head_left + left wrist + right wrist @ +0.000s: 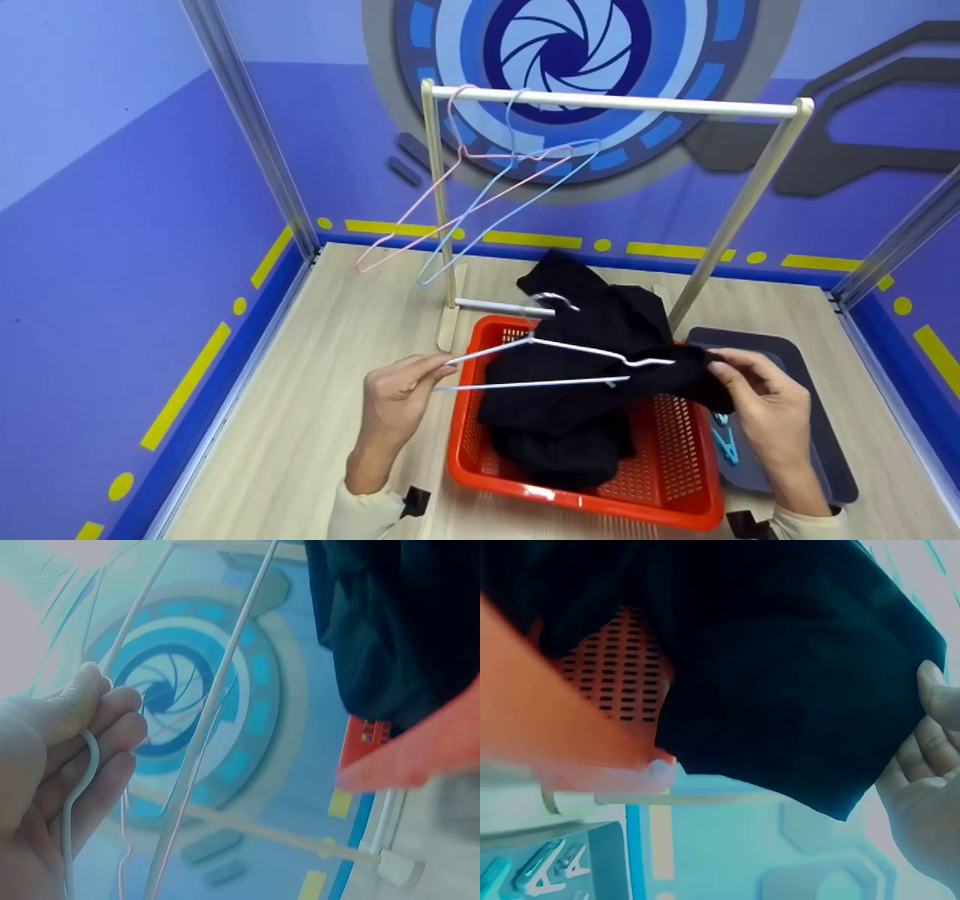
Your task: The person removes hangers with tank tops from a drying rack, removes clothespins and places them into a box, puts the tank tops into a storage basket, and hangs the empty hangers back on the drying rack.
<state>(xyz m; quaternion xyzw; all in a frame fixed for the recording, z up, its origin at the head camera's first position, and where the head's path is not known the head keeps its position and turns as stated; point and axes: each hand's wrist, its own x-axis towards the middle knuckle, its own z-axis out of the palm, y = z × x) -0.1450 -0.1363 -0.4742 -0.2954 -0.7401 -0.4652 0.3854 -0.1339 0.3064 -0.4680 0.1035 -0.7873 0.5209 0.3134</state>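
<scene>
My left hand pinches the left end of a white clothes hanger above the basket. In the left wrist view its thumb and fingers close round the hanger's wire. A black garment lies bunched partly in the red basket and spreads over its far edge. My right hand pinches an edge of the black cloth. The hanger's right end goes into this held part and is hidden there. In the right wrist view the cloth hangs spread from the thumb and fingers.
Behind the basket stands a wooden rack. A pink hanger and a blue hanger hang at the left of its bar. A dark grey tray with light-blue clips lies to the right, partly under my right arm.
</scene>
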